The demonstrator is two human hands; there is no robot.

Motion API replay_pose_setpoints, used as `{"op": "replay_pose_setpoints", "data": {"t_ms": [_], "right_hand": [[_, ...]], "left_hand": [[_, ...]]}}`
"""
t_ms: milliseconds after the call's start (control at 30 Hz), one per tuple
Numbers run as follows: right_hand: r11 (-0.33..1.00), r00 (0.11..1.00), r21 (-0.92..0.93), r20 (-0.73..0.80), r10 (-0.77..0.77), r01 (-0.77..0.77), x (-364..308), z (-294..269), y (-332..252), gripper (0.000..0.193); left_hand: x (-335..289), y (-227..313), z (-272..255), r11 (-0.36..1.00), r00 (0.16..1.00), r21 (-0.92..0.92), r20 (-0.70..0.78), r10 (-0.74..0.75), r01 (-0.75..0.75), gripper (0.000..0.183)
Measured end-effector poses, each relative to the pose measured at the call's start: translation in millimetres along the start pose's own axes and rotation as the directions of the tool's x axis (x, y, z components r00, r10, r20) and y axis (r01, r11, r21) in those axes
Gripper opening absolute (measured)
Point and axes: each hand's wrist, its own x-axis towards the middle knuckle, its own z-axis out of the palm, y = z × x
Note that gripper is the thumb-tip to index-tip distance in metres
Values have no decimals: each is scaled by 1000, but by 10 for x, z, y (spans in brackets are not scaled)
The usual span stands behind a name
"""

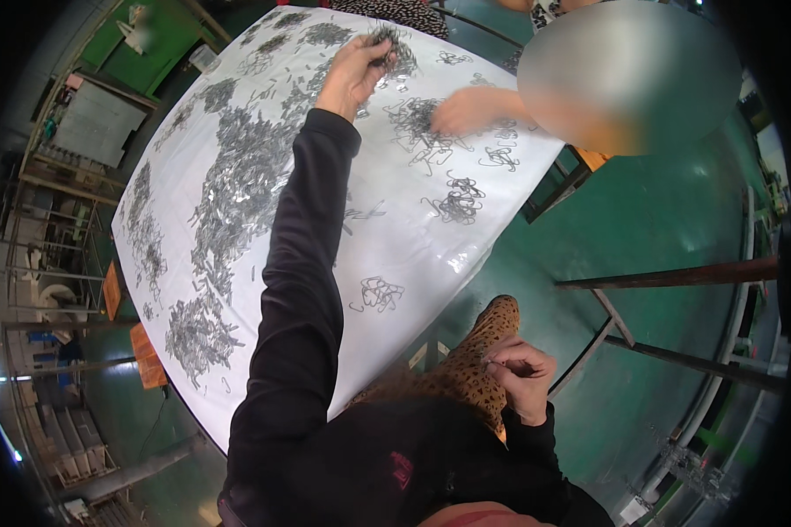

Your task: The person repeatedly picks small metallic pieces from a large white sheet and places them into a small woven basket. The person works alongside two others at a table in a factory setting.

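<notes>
At the upper middle of the frame, my left hand (356, 72) grips a bristly clump of thin dark-grey metal wire hooks (384, 35) over the white-covered table (400, 250), probably bunched so the tangle stays together; its wires point every way, with no single long axis. At lower right, my right hand (525, 378) curls, fingertips drawn together, and I cannot tell whether it holds anything.

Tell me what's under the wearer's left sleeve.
The white table covering shows on both sides of the black left sleeve; a heap of grey metal pieces reaches its left edge. Whatever lies directly beneath is hidden.
</notes>
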Motion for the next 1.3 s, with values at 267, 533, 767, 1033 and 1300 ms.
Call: {"op": "replay_pose_setpoints", "data": {"t_ms": [267,533,767,1033,1300], "right_hand": [[995,997,-60,19,-79,80,-20,-102,46,24],[990,976,8,169,-140,141,70,-62,105,22],[991,983,-61,147,-111,121,-56,153,117,18],[983,981,-84,119,-154,165,-116,264,92,17],[963,964,-103,121,-235,248,-142,266,87,19]], "left_hand": [[-1235,1202,-334,950,997,312,69,-18,-4,19],[-3330,1334,-941,752,901,532,-388,-192,389,11],[-4192,890,-1619,525,801,607,-494,-337,596,34],[-4389,987,-1858,334,883,856,-454,118,396,31],[-5412,1181,-1806,-218,819,798,-497,288,561,17]]}}
